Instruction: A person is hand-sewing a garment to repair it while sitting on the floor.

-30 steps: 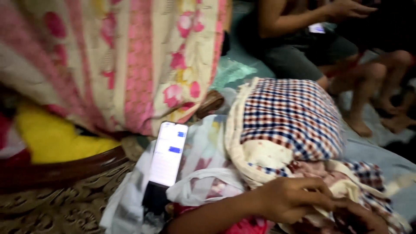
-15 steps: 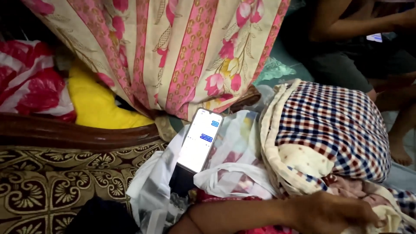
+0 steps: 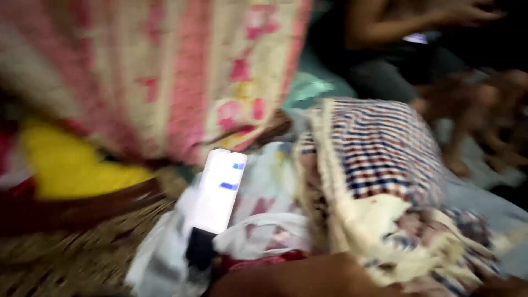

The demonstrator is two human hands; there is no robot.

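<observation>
Along the bottom edge of the head view, your forearm (image 3: 308,278) lay across the heap, reaching rightward. Your hand (image 3: 503,286) showed only as a blurred sliver at the lower right corner, against the checked cloth bundle (image 3: 379,159); how far open it was, and whether it gripped the fabric, could not be told. Which hand this was could not be told either, and no second hand of yours was seen.

The bundle, blue, red and white check with a cream lining turned out along its edge, sat at right of centre, on top of other patterned cloth. Just left of it a lit phone (image 3: 218,190) stood tilted, lower end tucked among white plastic bags (image 3: 258,236). Above the phone a pink, floral, striped cloth (image 3: 165,71) hung down from the upper left. Something yellow (image 3: 71,165) lay under it at left, near a dark wooden rail (image 3: 82,206) and a brown patterned cushion (image 3: 66,258).

At the upper right another person sat, hand (image 3: 467,11) and bare legs visible, well apart from your arm. Frame was heavily motion-blurred.
</observation>
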